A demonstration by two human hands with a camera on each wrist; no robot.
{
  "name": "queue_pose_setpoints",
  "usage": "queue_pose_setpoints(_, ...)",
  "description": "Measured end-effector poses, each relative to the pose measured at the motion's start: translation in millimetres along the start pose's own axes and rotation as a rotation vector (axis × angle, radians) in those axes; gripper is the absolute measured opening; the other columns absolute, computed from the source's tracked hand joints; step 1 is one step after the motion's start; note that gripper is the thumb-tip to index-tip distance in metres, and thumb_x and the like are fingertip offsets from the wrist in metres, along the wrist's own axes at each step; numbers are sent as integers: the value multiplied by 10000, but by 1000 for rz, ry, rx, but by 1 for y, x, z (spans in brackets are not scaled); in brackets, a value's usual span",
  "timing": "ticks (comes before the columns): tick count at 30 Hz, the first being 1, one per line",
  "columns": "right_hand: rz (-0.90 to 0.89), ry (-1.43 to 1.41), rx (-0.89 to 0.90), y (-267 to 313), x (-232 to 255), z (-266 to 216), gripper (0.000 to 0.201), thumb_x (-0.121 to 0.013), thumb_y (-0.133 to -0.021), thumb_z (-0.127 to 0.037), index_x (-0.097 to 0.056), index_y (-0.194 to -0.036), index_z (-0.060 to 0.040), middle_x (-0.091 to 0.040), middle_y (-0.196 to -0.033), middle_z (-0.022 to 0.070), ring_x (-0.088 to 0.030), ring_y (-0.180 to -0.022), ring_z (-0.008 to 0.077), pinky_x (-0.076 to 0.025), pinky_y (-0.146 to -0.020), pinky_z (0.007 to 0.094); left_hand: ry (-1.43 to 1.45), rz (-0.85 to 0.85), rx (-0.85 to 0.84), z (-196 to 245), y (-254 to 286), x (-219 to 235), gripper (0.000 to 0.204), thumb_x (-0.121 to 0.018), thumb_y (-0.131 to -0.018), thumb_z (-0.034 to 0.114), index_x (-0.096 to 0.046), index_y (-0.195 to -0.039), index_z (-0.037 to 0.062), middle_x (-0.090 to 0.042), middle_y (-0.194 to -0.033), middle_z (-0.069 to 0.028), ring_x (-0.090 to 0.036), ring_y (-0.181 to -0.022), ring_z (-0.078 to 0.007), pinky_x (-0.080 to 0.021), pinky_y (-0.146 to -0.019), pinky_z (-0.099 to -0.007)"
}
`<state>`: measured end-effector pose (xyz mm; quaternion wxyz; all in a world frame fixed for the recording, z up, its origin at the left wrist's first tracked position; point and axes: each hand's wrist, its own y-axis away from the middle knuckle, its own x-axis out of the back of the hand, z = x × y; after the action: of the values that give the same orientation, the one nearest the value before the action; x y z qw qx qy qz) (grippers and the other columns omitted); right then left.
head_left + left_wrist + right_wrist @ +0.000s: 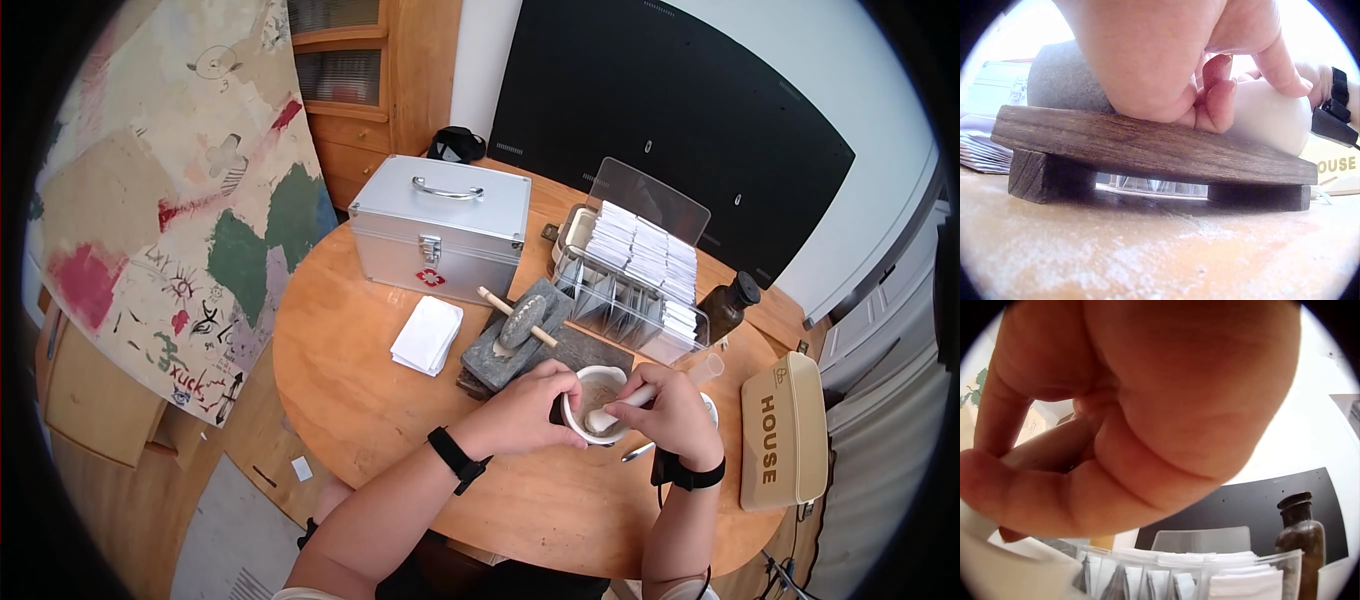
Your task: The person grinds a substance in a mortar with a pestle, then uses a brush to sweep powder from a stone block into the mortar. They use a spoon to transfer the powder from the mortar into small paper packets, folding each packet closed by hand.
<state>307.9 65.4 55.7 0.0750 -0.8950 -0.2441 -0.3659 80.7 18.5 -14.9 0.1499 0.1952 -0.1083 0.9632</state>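
A white mortar with brownish powder inside stands at the near side of the round table. My left hand grips its side, thumb at the near rim. In the left wrist view the mortar's smooth wall rests on a low dark wooden board with two feet. My right hand holds a white pestle, its rounded head down in the mortar. Fingers wrap the pestle's handle in the right wrist view. Left of the mortar, a stone wheel on a wooden rod sits over a grey stone trough.
A silver case stands at the back left, a stack of white paper before it. Behind the mortar is a clear box of white packets, lid raised. A brown bottle and a beige HOUSE box are at right.
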Motion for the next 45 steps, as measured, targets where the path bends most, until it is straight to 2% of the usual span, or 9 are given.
queue_pose_setpoints(5, 231, 102, 27, -5, -3, 7, 226, -880, -804, -101, -684, -865, -6, -700, -694, 103, -699, -653, 162, -537, -603, 294, -4, 6, 0, -1, 0, -1, 464, -945, -705, 186, -593, -984, 67, -563, -1147, -101, -633, -1025, -276, -529, -919, -368)
queue_pose_setpoints(9, 243, 59, 136, -6, -17, 1, 228, -879, -805, -106, -681, -863, -8, -698, -690, 105, -697, -647, 165, -537, -602, 294, -11, 25, -35, -8, -1, -4, 467, -947, -702, 189, -593, -982, 68, -564, -1145, -102, -631, -1027, -276, -528, -918, -369)
queue_pose_setpoints(14, 26, 7, 6, 0, -5, -3, 230, -881, -801, -110, -678, -845, -12, -694, -680, 108, -697, -631, 185, -544, -595, 304, 14, -1, 4, -3, 0, -1, 463, -945, -702, 188, -594, -980, 68, -564, -1142, -102, -628, -1027, -278, -527, -913, -372)
queue_pose_setpoints(20, 272, 112, 124, -6, -10, 5, 224, -877, -794, -101, -677, -836, -10, -688, -663, 109, -695, -628, 184, -531, -580, 301, -8, 10, -41, -8, 0, -3, 489, -952, -715, 219, -584, -1011, 92, -539, -1167, -64, -586, -959, -207, -515, -844, -338)
queue_pose_setpoints(24, 244, 87, 226, -6, -18, -3, 227, -876, -794, -99, -675, -836, -4, -691, -670, 112, -691, -623, 183, -521, -570, 302, 5, 22, -28, -7, 0, -4, 469, -944, -706, 188, -590, -986, 60, -555, -1143, -100, -629, -1021, -275, -525, -917, -369)
queue_pose_setpoints(29, 41, 51, 35, 0, -3, 2, 241, -882, -793, -101, -665, -825, -3, -698, -696, 106, -679, -617, 175, -516, -572, 300, 39, -22, 37, 0, 0, 1, 473, -944, -703, 189, -589, -987, 59, -557, -1148, -102, -632, -1029, -280, -523, -930, -375)
queue_pose_setpoints(32, 200, 131, 71, -3, -2, 4, 233, -883, -792, -99, -667, -813, -12, -694, -670, 83, -664, -591, 158, -512, -566, 295, -1, 12, -17, -3, 0, -1, 471, -944, -703, 191, -590, -985, 60, -561, -1148, -101, -633, -1036, -279, -524, -930, -377)
queue_pose_setpoints(41, 52, 97, 21, 2, -2, -7, 235, -884, -789, -93, -670, -819, -2, -690, -669, 98, -681, -606, 185, -521, -572, 306, -7, 6, -24, -8, 0, -3, 491, -954, -715, 233, -583, -1006, 96, -540, -1160, -67, -587, -955, -214, -517, -846, -348)
queue_pose_setpoints(45, 184, 132, 88, -3, -8, 6, 230, -879, -798, -96, -671, -826, -2, -696, -674, 98, -690, -608, 190, -527, -575, 305, -13, 7, -17, -4, 0, -2, 482, -949, -709, 212, -588, -998, 80, -551, -1153, -84, -613, -988, -243, -525, -881, -359)
